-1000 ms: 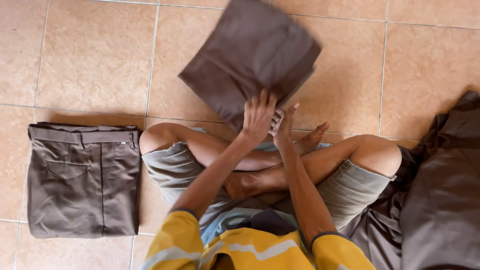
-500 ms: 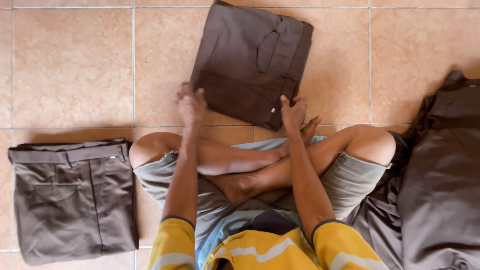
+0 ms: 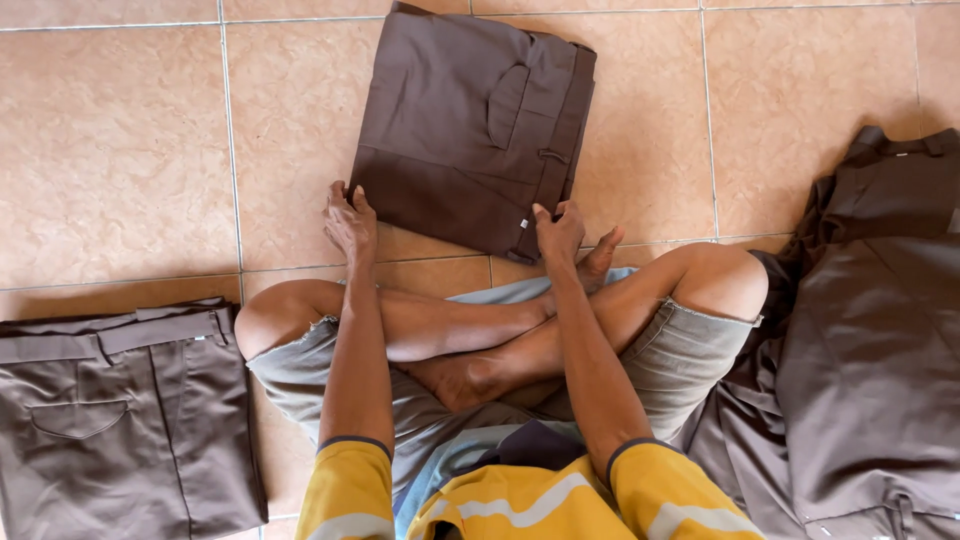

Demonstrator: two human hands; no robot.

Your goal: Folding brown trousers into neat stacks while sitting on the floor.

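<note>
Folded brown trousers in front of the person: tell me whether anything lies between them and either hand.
Nothing visible does. The left hand rests at the near left corner of the folded brown trousers, and the right hand at the near right corner by the waistband. Only bare tiled floor surrounds that garment.

A tiny white tag (image 3: pixel 524 224) at the folded brown trousers' (image 3: pixel 470 120) near corner (otherwise no packages, signs, screens)

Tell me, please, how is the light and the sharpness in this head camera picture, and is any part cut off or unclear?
Head view: soft, even daylight, no glare on the floor tiles; sharp on the folded brown trousers and both hands, left hand, right hand; faint shadow under the legs; the folded pile and loose garments are cut by the frame edges.
</note>
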